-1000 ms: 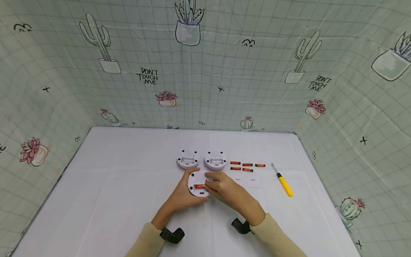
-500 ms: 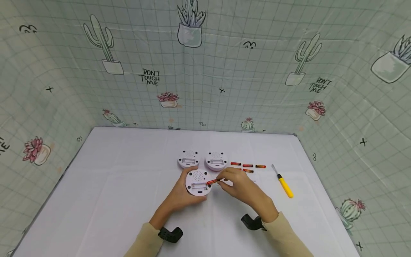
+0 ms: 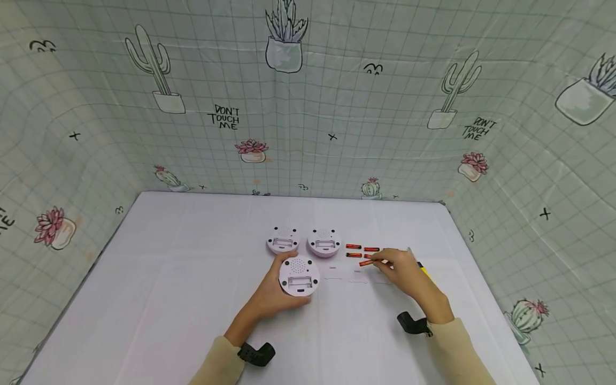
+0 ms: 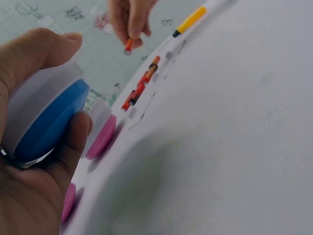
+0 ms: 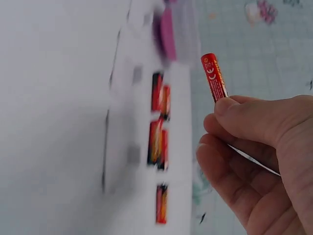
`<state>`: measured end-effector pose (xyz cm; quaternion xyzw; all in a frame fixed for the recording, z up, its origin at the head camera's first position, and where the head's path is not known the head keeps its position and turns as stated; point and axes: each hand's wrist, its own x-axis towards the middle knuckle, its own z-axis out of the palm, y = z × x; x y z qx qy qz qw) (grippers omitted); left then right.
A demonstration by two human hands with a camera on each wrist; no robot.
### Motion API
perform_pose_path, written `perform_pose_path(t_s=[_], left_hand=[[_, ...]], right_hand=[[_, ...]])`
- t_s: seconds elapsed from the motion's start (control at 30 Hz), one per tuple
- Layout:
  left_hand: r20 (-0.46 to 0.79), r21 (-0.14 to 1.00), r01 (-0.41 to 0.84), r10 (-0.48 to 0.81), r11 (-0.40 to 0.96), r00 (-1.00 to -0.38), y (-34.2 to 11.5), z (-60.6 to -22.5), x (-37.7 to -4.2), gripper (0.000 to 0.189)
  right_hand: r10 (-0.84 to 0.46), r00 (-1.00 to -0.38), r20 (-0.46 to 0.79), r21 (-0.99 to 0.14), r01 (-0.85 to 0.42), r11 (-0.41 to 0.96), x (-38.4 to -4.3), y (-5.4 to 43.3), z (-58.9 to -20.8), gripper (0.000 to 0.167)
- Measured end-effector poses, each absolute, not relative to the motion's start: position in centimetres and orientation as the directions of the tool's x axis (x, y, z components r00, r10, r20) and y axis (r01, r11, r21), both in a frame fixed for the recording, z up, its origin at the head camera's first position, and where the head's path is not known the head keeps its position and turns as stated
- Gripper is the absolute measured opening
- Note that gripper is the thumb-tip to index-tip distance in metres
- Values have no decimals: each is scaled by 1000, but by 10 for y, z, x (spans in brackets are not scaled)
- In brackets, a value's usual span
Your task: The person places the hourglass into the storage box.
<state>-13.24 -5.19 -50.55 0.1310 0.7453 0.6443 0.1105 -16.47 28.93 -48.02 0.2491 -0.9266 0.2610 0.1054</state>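
Note:
My left hand [image 3: 269,291] grips a round white device [image 3: 298,263] by its edge, thumb on one side and fingers on the other. Its underside faces up, showing speaker holes, dark feet and an uncovered battery slot with no battery in it. Its lower side is blue in the left wrist view. Between thumb and fingertips, my right hand [image 3: 406,274] pinches a small red battery [image 5: 214,77], held above the other red batteries [image 5: 155,139] that lie in rows on the table.
Two similar white devices, one on the left [image 3: 283,246] and one on the right [image 3: 324,249], sit behind the held one. Flat white covers [image 3: 358,277] lie before the batteries. A yellow-handled screwdriver [image 4: 191,20] lies at the right, partly behind my right hand in the head view.
The right hand has lifted the battery out of the held device's slot and carried it right, over the row of batteries. The left hand keeps its grip on the device, nearly in place.

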Motion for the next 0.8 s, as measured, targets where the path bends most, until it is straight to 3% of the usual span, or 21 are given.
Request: perform_pose_path(t_s=[0.47, 0.8], left_hand=[[13, 991, 59, 347, 123, -938, -52, -507, -133, 103], [13, 992, 58, 354, 115, -935, -52, -507, -135, 105]], right_hand=[[-196, -964, 178, -445, -257, 858, -181, 349, -506, 10], [-184, -975, 126, -447, -222, 866, -185, 355, -511, 12]])
